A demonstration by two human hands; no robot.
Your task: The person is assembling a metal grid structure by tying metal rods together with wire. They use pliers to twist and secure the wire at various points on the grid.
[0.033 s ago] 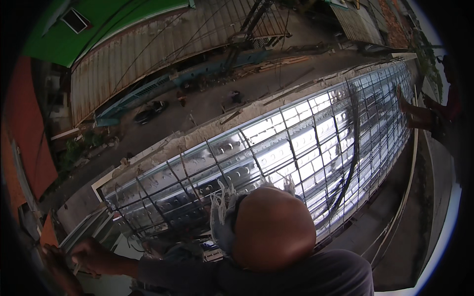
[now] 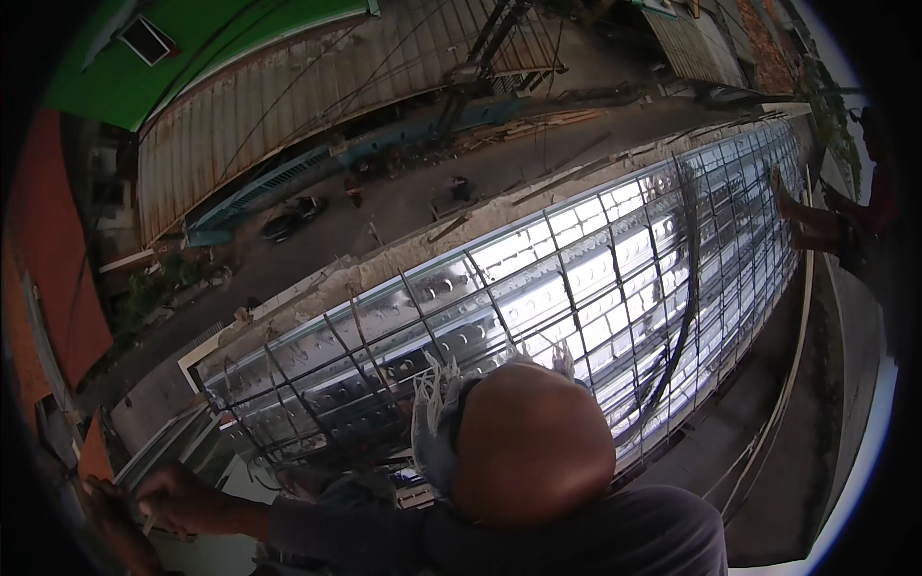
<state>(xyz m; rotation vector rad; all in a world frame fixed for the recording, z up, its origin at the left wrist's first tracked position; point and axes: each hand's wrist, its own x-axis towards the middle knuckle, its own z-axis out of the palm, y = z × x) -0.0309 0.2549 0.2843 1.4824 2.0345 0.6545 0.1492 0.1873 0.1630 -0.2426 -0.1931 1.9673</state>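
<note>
At the lower left edge my two hands are close together, both in shadow. My right hand (image 2: 181,501), reached across from a dark sleeve, is closed with its fingers pinched on a thin pale stick (image 2: 149,523). Beside it my left hand (image 2: 117,523) has its fingers curled; what they hold, if anything, is hidden in the dark. My bent bare knee (image 2: 534,444) pokes through frayed torn jeans (image 2: 432,427) in front of me. Beyond the knee lies a grid of thin steel rebar (image 2: 562,278) over shiny ribbed metal decking (image 2: 523,302).
A rough concrete edge (image 2: 384,254) borders the decking, with a street (image 2: 413,202) and parked motorbike (image 2: 288,219) far below. A dark cable (image 2: 688,288) crosses the rebar. At the far right another person's legs (image 2: 812,226) rest by the decking. A rusty corrugated roof (image 2: 279,106) stands opposite.
</note>
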